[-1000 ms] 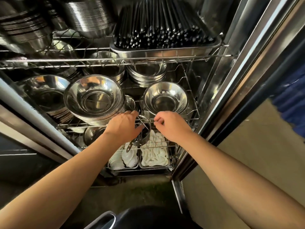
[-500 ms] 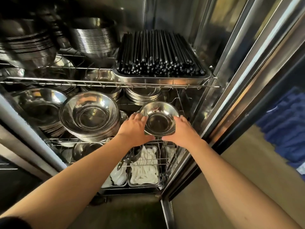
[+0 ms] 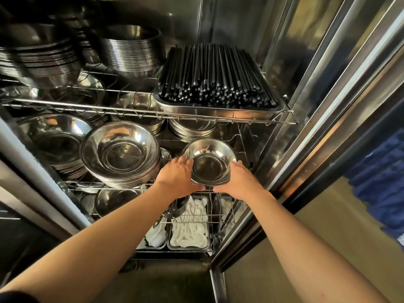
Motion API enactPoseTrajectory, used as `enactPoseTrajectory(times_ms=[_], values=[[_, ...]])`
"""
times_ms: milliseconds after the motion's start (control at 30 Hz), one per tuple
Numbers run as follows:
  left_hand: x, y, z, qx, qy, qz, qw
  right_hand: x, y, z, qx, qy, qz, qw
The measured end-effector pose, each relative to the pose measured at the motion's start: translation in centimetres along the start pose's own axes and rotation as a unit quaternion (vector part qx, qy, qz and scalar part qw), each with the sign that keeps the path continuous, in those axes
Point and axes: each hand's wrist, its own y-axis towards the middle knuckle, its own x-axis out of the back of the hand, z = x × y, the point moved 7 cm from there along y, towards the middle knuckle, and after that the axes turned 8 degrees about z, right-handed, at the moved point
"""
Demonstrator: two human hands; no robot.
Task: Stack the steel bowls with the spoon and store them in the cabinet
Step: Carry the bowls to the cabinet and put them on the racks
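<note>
Both my hands hold a small stack of steel bowls (image 3: 209, 165) at the right of the cabinet's middle wire shelf (image 3: 72, 183). My left hand (image 3: 178, 177) grips the stack's left side, my right hand (image 3: 239, 180) its right side. The top bowl is shiny and empty; no spoon shows in it. To the left stands a wider stack of steel bowls (image 3: 120, 154). A metal spoon or tongs handle (image 3: 166, 215) shows under my left wrist on the lower shelf.
A steel tray of black chopsticks (image 3: 218, 84) fills the upper shelf's right half, with tall bowl stacks (image 3: 131, 53) to its left. White spoons in bins (image 3: 190, 228) lie on the lower shelf. The cabinet's steel door frame (image 3: 306, 132) rises at the right.
A second ago my hands were at the shelf's front rail, below the bowls. They have since closed around the small stack, and my view has tilted down and drawn back.
</note>
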Motion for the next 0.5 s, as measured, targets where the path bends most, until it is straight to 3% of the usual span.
enactPoseTrajectory(times_ms=[500], values=[[-0.1, -3.8, 3.3, 0.049, -0.072, -0.038, 0.995, -2.9, 0.6, 3.2, 0.024, -0.001, -0.001, 1.0]])
